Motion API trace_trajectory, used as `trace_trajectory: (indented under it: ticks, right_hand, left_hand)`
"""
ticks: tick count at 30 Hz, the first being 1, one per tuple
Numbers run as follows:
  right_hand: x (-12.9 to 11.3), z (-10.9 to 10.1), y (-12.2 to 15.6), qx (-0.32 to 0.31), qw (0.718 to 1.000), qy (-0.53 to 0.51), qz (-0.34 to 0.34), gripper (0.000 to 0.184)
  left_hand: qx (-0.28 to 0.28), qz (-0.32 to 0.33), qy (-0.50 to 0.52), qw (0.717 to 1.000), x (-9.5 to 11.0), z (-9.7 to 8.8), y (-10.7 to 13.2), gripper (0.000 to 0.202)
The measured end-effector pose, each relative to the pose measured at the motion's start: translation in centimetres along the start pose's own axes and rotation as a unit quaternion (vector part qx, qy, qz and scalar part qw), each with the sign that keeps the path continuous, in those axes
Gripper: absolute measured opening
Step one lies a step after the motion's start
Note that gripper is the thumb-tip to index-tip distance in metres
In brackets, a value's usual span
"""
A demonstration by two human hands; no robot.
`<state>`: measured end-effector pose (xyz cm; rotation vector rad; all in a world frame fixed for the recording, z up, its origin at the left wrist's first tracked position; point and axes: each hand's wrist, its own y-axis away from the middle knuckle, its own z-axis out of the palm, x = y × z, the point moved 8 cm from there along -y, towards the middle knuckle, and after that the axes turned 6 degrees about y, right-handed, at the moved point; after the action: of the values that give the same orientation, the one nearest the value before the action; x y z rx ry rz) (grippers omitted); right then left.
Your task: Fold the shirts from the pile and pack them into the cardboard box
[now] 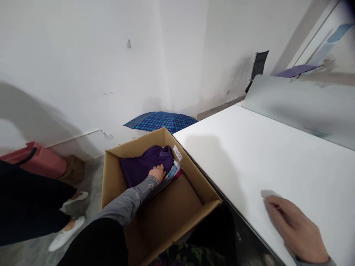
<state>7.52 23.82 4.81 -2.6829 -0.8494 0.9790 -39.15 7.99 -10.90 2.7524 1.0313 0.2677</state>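
My left hand (pixel 157 173) reaches down into a cardboard box (pixel 207 202) and lies on a folded purple garment (pixel 146 162), fingers resting on the cloth near its right edge. Other folded clothing (pixel 173 170), with light blue and red showing, sticks out beside and under the purple piece. A white label (pixel 177 153) is on the box's inner right wall. Over the white table (pixel 222 155) to the right is my right hand (pixel 295 227). Its fingers are curled in toward the thumb, with nothing visible in them.
A blue checked umbrella (pixel 166 120) stands opened behind the box. At left are a red bin (pixel 41 162), a small brown carton (pixel 73 169) and another person's legs and white shoes (pixel 68 233). A frosted panel (pixel 299 105) edges the table's far side, with a purple umbrella (pixel 298 71) beyond.
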Motion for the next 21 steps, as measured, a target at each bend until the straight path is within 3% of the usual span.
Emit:
trace_trajectory:
  ticks: [8, 11, 14, 16, 18, 21]
  right_hand:
    - [-0.9, 1.1, -0.9, 0.008, 0.992, 0.067, -0.106, 0.026]
    - [-1.1, 0.9, -0.9, 0.005, 0.992, 0.075, -0.097, 0.027]
    - [-1.2, 0.9, -1.0, 0.003, 0.993, 0.065, -0.098, 0.027]
    - [-1.0, 1.1, -1.1, -0.001, 0.994, 0.052, -0.098, 0.026]
    - [-0.9, 1.3, -1.2, -0.003, 0.994, 0.046, -0.097, 0.023]
    - [-1.3, 1.3, -0.8, -0.006, 0.993, 0.045, -0.105, 0.019]
  left_hand:
    - [0.024, 0.017, -0.010, 1.000, 2.3, -1.4, -1.0, 0.081]
    - [0.013, 0.032, 0.003, 0.999, 2.5, -1.0, 0.0, 0.062]
    - [0.005, 0.033, 0.018, 0.999, 0.4, -1.1, 0.8, 0.039]
    - [0.027, 0.010, 0.020, 0.999, -2.2, -2.6, 0.8, 0.035]
    - [0.060, -0.011, 0.022, 0.998, -4.7, -5.2, 0.7, 0.033]
    - [0.092, 0.004, 0.046, 0.995, -6.3, -9.4, 1.4, 0.029]
